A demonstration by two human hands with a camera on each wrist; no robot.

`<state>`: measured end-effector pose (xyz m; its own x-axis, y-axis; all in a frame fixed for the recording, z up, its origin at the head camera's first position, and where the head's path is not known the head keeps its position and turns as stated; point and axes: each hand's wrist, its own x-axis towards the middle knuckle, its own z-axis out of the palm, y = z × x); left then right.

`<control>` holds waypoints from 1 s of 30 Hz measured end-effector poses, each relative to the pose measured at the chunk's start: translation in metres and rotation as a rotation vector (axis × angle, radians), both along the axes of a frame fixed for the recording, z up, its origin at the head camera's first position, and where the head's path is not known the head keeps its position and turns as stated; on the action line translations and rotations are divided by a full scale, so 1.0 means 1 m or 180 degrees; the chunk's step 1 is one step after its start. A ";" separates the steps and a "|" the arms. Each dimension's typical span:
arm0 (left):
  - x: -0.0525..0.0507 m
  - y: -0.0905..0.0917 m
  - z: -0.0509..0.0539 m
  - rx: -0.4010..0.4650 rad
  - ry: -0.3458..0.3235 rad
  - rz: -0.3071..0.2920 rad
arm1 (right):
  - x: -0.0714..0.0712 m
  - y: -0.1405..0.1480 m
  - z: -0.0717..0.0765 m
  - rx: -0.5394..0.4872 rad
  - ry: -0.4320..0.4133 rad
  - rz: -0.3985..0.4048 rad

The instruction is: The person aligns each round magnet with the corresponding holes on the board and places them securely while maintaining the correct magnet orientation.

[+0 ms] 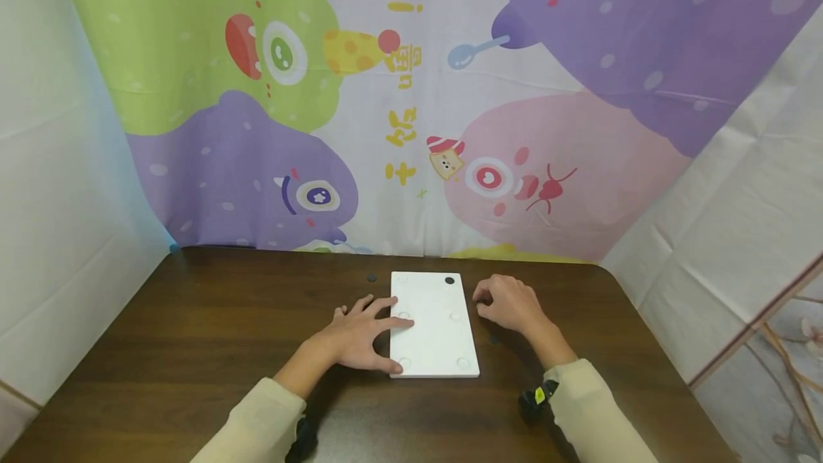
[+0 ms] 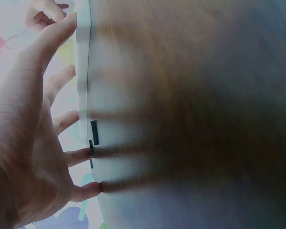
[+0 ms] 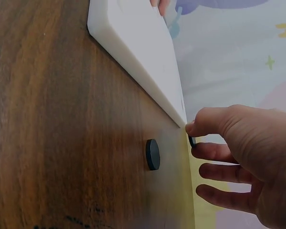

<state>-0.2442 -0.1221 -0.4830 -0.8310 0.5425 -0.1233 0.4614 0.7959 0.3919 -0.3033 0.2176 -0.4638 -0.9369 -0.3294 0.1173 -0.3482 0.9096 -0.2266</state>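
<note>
A white rectangular board (image 1: 432, 331) with round recesses lies on the table. One black disc (image 1: 449, 280) sits in its far right recess. My left hand (image 1: 360, 334) spreads its fingers over the board's left edge, with thumb and fingertips touching it. Just right of the board is my right hand (image 1: 511, 302). In the right wrist view, its thumb and index finger pinch a small black disc (image 3: 192, 141), mostly hidden by the fingers. Another black disc (image 3: 153, 154) lies on the table beside the board, near that hand.
Beyond the left hand, a black disc (image 1: 371, 278) lies on the brown wooden table (image 1: 257, 320). A cartoon-printed cloth (image 1: 411, 220) hangs behind the table's far edge, and pale cloth (image 1: 726, 234) hangs at the sides.
</note>
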 end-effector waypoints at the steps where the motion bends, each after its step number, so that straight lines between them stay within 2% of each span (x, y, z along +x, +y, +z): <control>1: 0.000 0.000 0.000 -0.0006 -0.0007 0.0003 | 0.000 -0.001 0.000 -0.0001 0.0002 0.0005; 14: -0.001 -0.001 -0.003 -0.0034 0.0017 0.0017 | 0.005 -0.007 0.000 0.0040 0.0003 0.0036; 30: 0.000 0.001 0.001 -0.0057 -0.0025 0.0040 | 0.010 -0.023 0.007 0.0012 0.0109 0.0177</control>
<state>-0.2445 -0.1211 -0.4824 -0.8366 0.5297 -0.1394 0.4485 0.8086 0.3809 -0.2931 0.1944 -0.4573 -0.9126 -0.3813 0.1477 -0.4057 0.8895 -0.2102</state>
